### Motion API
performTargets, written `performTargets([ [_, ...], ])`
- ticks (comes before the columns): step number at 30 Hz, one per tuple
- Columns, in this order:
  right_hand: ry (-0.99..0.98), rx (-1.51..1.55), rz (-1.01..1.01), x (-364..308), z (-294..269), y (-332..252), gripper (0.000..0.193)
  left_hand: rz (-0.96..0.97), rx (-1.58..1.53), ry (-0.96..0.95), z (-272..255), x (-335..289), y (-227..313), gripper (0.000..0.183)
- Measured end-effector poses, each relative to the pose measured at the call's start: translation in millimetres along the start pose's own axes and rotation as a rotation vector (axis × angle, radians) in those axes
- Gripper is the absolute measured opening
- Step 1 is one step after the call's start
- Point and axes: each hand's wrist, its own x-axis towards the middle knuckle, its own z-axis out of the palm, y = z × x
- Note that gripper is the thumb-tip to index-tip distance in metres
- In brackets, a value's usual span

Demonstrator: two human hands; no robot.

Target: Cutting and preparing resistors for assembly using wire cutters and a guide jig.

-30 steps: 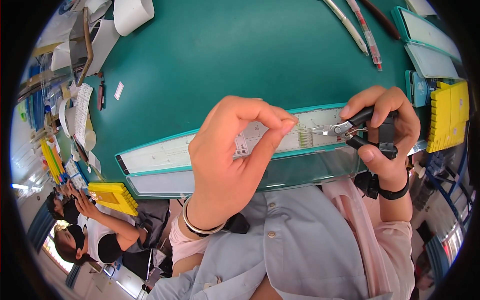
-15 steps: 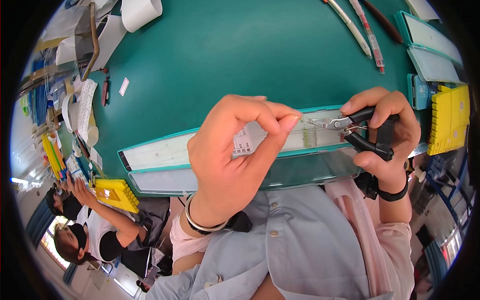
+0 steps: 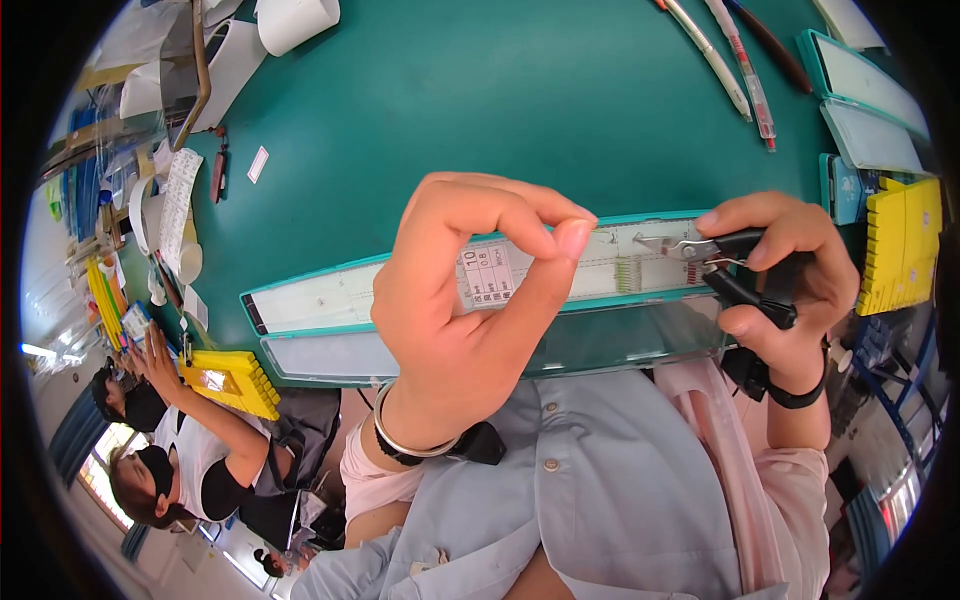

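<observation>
A small pair of cutting nippers (image 3: 732,258) with black handles and silver jaws is in my right hand (image 3: 805,290), thumb on one handle and fingers around the other. Its jaws point left over a long, narrow teal case (image 3: 352,312) with a white lining. My left hand (image 3: 470,290) pinches thumb and forefinger together just left of the jaws, above the case; whatever tiny thing is between them I cannot make out. Small rows of green coils (image 3: 627,275) and red pieces (image 3: 692,273) lie in the case, beside a printed white label (image 3: 487,272).
The case's clear lid (image 3: 620,340) lies folded toward me. Pens (image 3: 735,70) rest on the green table (image 3: 430,100) at far right. More teal cases (image 3: 865,85) and a yellow block (image 3: 900,245) stand right. Paper rolls (image 3: 297,22) sit far left; a co-worker (image 3: 200,450) is at left.
The nippers and my right hand have drawn away to the right, widening the gap to my left fingertips. My left hand keeps its pinch and has shifted slightly upward.
</observation>
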Motion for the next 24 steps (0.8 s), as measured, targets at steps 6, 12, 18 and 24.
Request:
performTargets([
  [6, -0.005, -0.220, -0.085, 15, -7, -11, 0.051, 0.091, 0.055, -0.114, -6, 1, 1, 0.027],
  [12, 0.217, 0.306, 0.099, 0, 11, 4, 0.040, 0.124, 0.125, -0.161, -7, 0, -2, 0.027],
  [18, 0.111, 0.358, 0.146, -2, 18, 3, 0.038, 0.099, 0.121, -0.155, -6, 1, 2, 0.027],
  [24, 0.111, 0.311, 0.188, -4, 17, 1, 0.039, 0.096, 0.095, -0.150, -5, -1, 1, 0.026],
])
